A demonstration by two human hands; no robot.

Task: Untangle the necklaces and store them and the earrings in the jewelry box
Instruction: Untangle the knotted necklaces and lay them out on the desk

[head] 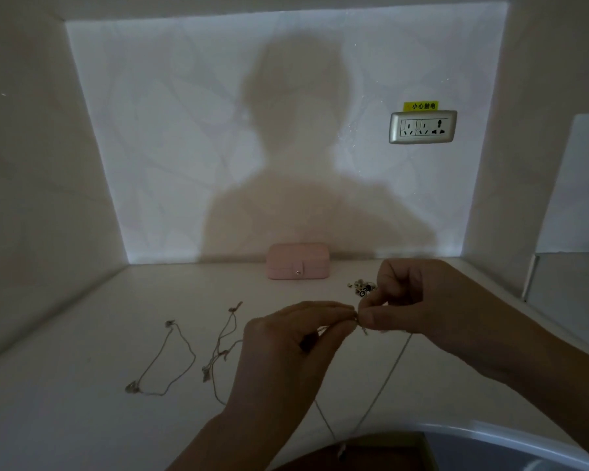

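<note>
My left hand (pixel 286 341) and my right hand (pixel 408 300) meet above the white table, each pinching one end of a thin necklace chain (pixel 385 382) whose loop hangs down toward my lap. A second necklace (pixel 165 362) lies spread out on the table at the left. A third, twisted necklace (pixel 223 341) lies just left of my left hand. A small heap of earrings (pixel 361 287) sits behind my right hand. The pink jewelry box (pixel 298 260) stands closed against the back wall.
The table (pixel 82 419) sits in a walled alcove with side walls left and right. A wall socket (pixel 422 127) with a yellow label is on the back wall. A curved white rim (pixel 510 440) shows at the lower right.
</note>
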